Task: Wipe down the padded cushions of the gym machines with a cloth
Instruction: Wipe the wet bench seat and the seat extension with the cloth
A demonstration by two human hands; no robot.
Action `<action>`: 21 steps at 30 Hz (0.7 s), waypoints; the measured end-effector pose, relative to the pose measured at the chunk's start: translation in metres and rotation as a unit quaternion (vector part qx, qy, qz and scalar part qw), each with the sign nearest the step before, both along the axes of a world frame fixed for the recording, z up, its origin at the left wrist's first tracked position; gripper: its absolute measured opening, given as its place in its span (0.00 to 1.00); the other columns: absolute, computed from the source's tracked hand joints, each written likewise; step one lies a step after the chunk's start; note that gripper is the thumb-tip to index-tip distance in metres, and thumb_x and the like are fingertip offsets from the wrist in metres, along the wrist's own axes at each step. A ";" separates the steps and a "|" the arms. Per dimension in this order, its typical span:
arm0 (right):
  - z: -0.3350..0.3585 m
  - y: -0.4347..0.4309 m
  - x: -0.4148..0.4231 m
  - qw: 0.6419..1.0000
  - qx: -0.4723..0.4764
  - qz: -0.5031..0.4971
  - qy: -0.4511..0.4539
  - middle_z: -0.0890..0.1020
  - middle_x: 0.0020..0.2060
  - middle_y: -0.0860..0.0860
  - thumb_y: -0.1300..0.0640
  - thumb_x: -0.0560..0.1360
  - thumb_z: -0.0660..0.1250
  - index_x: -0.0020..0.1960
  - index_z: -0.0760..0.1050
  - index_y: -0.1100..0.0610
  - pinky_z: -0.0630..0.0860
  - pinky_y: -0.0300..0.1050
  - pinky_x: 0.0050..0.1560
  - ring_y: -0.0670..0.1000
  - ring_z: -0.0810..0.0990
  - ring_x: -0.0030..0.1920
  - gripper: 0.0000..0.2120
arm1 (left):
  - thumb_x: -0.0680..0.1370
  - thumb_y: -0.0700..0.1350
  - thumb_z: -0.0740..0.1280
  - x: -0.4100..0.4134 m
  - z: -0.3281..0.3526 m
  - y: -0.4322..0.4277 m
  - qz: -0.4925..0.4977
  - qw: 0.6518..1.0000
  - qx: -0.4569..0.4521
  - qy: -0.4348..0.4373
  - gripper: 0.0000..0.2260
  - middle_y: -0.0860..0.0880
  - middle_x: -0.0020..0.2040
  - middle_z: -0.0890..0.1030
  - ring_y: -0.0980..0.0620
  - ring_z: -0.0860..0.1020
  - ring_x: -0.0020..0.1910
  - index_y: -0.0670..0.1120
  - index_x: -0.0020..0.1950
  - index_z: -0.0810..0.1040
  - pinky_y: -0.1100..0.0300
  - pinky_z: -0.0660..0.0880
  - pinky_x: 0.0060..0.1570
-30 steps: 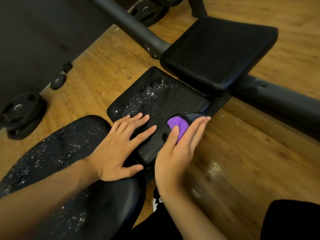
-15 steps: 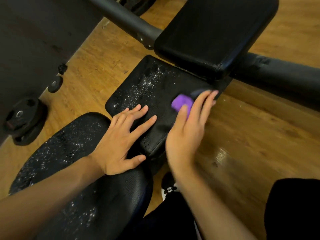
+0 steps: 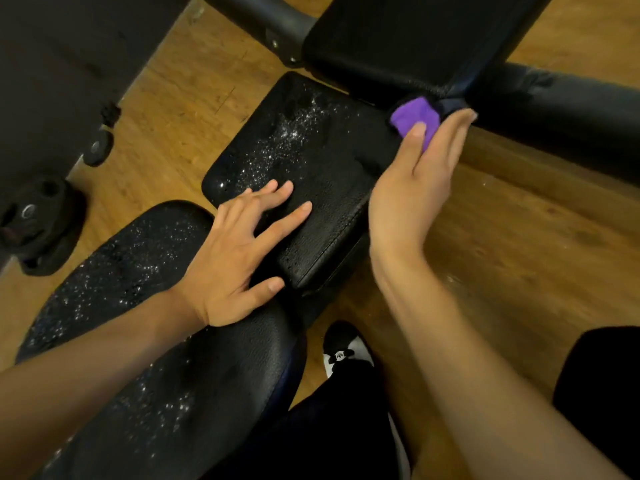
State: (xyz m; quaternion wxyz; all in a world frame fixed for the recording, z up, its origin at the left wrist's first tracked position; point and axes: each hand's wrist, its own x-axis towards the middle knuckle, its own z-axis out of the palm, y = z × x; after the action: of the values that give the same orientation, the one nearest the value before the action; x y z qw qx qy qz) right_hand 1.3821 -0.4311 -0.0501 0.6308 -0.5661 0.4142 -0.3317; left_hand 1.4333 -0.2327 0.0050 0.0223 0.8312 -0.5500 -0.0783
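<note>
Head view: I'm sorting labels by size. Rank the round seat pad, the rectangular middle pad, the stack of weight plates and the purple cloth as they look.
1. round seat pad, though it is nearest the camera
2. rectangular middle pad
3. stack of weight plates
4. purple cloth

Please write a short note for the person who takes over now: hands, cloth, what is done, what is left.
Left hand: open, resting flat across round cushion and middle cushion.
Right hand: holds purple cloth between thumb and fingers, at middle cushion's far right corner.
Done: its right part shows no droplets.
To do: droplets on its left part and on round cushion.
</note>
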 end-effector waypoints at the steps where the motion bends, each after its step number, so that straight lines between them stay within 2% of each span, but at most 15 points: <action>1: 0.003 0.006 -0.003 1.000 -0.004 -0.005 0.000 0.52 0.82 0.57 0.55 0.87 0.53 0.82 0.50 0.62 0.46 0.19 0.67 0.53 0.51 0.82 0.27 | 0.82 0.70 0.41 0.000 0.000 0.000 -0.001 1.000 0.000 -0.001 0.40 0.40 0.82 0.61 0.41 0.57 0.83 0.45 0.82 0.63 0.34 0.58 0.75; 4: 0.009 0.080 -0.042 0.999 -0.019 0.040 -0.017 0.47 0.83 0.58 0.55 0.87 0.52 0.82 0.46 0.63 0.47 0.28 0.75 0.50 0.47 0.82 0.29 | 0.82 0.70 0.40 0.001 0.000 -0.001 -0.004 1.000 -0.002 -0.005 0.40 0.40 0.82 0.61 0.41 0.57 0.83 0.45 0.82 0.63 0.34 0.57 0.75; 6: 0.014 0.114 -0.064 0.996 -0.004 0.089 -0.026 0.42 0.83 0.56 0.52 0.87 0.52 0.82 0.40 0.61 0.44 0.27 0.75 0.44 0.42 0.81 0.31 | 0.82 0.70 0.40 0.001 0.001 0.001 -0.003 1.000 -0.005 0.000 0.40 0.40 0.82 0.61 0.41 0.57 0.83 0.45 0.82 0.63 0.34 0.57 0.75; 8: 0.009 0.086 -0.049 0.996 0.031 0.078 -0.018 0.45 0.83 0.57 0.53 0.86 0.53 0.82 0.41 0.62 0.44 0.23 0.72 0.46 0.44 0.81 0.31 | 0.82 0.70 0.40 0.000 0.001 0.001 -0.001 1.000 -0.007 0.004 0.41 0.40 0.82 0.61 0.41 0.57 0.83 0.44 0.82 0.64 0.34 0.58 0.75; 10: 0.008 0.029 -0.019 0.997 0.065 0.037 0.011 0.50 0.83 0.56 0.54 0.87 0.53 0.82 0.44 0.62 0.46 0.16 0.64 0.49 0.51 0.81 0.29 | 0.82 0.70 0.40 -0.001 0.000 0.001 0.003 1.000 -0.011 0.008 0.41 0.40 0.82 0.61 0.41 0.57 0.83 0.44 0.82 0.64 0.34 0.58 0.75; 12: 0.012 0.001 -0.004 0.997 0.072 0.003 0.022 0.54 0.82 0.55 0.53 0.87 0.51 0.83 0.47 0.61 0.49 0.13 0.57 0.50 0.56 0.80 0.28 | 0.82 0.70 0.40 0.000 0.000 0.001 0.003 1.000 -0.014 0.011 0.40 0.40 0.82 0.62 0.41 0.57 0.83 0.44 0.82 0.64 0.35 0.58 0.75; 14: 0.016 0.028 -0.018 0.998 0.066 0.012 0.021 0.52 0.83 0.55 0.53 0.87 0.52 0.83 0.46 0.60 0.50 0.18 0.65 0.48 0.53 0.81 0.28 | 0.82 0.70 0.40 0.001 -0.001 0.001 0.000 1.000 -0.016 0.008 0.40 0.40 0.82 0.62 0.41 0.57 0.83 0.44 0.82 0.64 0.34 0.58 0.75; 16: 0.021 0.086 -0.049 0.994 0.082 0.070 0.012 0.46 0.83 0.53 0.53 0.87 0.53 0.83 0.42 0.59 0.45 0.23 0.71 0.36 0.44 0.79 0.31 | 0.82 0.70 0.40 0.001 -0.001 0.001 -0.001 1.000 -0.021 0.010 0.40 0.40 0.82 0.62 0.41 0.58 0.83 0.44 0.81 0.65 0.33 0.58 0.74; 18: 0.028 0.126 -0.072 0.988 0.106 0.113 0.015 0.41 0.82 0.50 0.53 0.86 0.54 0.82 0.36 0.57 0.42 0.18 0.66 0.23 0.36 0.71 0.34 | 0.82 0.70 0.39 0.001 -0.001 0.002 0.004 1.000 -0.025 0.017 0.41 0.40 0.82 0.62 0.41 0.58 0.83 0.43 0.81 0.65 0.33 0.57 0.75; 19: 0.027 0.128 -0.071 0.985 0.118 0.125 0.020 0.42 0.82 0.50 0.53 0.86 0.54 0.81 0.35 0.57 0.42 0.15 0.62 0.23 0.37 0.70 0.35 | 0.82 0.70 0.39 0.001 -0.001 0.002 0.006 0.999 -0.025 0.020 0.41 0.40 0.82 0.62 0.41 0.57 0.83 0.43 0.81 0.65 0.33 0.57 0.75; 21: 0.021 0.096 -0.052 0.981 0.155 0.114 0.027 0.48 0.82 0.54 0.52 0.86 0.53 0.82 0.37 0.59 0.45 0.14 0.60 0.35 0.47 0.76 0.34 | 0.82 0.69 0.39 0.000 0.000 0.002 0.006 0.999 -0.024 0.022 0.41 0.41 0.82 0.62 0.42 0.57 0.83 0.43 0.81 0.65 0.34 0.57 0.75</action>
State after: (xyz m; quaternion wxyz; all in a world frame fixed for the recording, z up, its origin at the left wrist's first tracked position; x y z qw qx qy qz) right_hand 1.3304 -0.3346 -0.0293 0.7333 -0.5137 0.4103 -0.1734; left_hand 1.4337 -0.2308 0.0054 0.0549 0.8317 -0.5462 -0.0829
